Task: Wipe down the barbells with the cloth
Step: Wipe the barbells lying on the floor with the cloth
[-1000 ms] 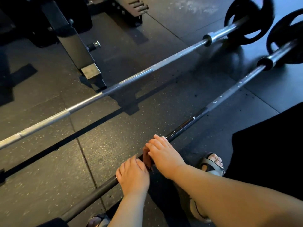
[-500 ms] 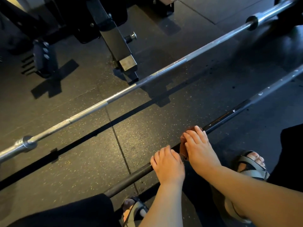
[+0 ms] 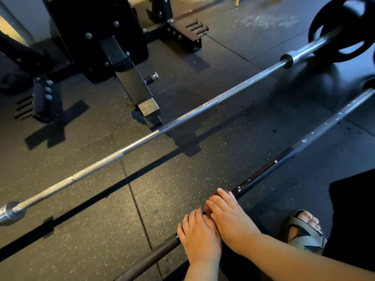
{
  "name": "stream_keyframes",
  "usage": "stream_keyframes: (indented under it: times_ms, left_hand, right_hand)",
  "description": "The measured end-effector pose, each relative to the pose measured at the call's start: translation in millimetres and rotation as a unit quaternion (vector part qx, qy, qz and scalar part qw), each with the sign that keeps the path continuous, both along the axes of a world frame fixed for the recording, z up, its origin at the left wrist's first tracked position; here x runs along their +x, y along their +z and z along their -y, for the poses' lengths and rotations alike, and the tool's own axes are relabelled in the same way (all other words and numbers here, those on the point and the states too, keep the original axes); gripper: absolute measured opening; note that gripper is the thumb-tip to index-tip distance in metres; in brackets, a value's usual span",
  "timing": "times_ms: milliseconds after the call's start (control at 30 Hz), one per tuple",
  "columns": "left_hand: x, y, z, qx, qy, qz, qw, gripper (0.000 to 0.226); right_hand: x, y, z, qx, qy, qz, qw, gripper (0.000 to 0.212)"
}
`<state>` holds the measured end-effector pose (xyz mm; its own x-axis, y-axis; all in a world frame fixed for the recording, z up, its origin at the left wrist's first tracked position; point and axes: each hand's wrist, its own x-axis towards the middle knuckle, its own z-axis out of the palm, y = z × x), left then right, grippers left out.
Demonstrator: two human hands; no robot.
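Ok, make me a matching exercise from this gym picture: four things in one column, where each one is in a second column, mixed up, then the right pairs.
Things:
1. silver barbell
2. black barbell
3. brown cloth
4. weight plate

Places:
A. under the right hand, against the bar
B. on the silver barbell's far right end
C. nearest the person, gripped by the left hand
D. farther from the person, no hand on it

Pairs: 1-D, 2-C, 3-A, 4-B

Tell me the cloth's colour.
Reddish brown; the cloth on the dark barbell shows best in the head view.
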<state>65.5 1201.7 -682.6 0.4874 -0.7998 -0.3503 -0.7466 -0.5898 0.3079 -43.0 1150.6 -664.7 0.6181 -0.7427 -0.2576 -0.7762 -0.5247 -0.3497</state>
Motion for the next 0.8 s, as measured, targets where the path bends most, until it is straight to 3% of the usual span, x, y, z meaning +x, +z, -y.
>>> stream_keyframes:
  times_ms: [67, 200, 400, 567, 700, 800]
  left_hand:
    - [1, 0, 0, -0.003, 0.002, -0.007, 1.0, 0.045]
    - [0, 3, 2, -0.015, 0.005, -0.008, 1.0, 0.043]
    - [4, 6, 3, -0.008, -0.003, -0.012, 1.0, 0.045]
    - [1, 7, 2, 0.004, -0.003, -0.014, 1.0, 0.047]
    - [-1, 11, 4, 0.006, -0.003, -0.013, 1.0, 0.047]
    - [0, 15, 5, 0.018, -0.008, -0.025, 1.0, 0.048]
  right_hand:
    - [-8, 2, 10, 0.008, 0.0, 0.023, 1.0, 0.051]
    - [-9, 2, 12, -0.009, -0.057, 0.033, 0.998, 0.05]
    - [-11, -1, 12, 0.0, -0.007, 0.028, 1.0, 0.05]
    - [-17, -3, 12, -0.015, -0.128, 0.025, 0.991, 0.049]
    - [-6, -1, 1, 0.019, -0.09, 0.021, 0.996, 0.057]
    - [-14, -2, 11, 0.035, -0.073, 0.04, 0.996, 0.05]
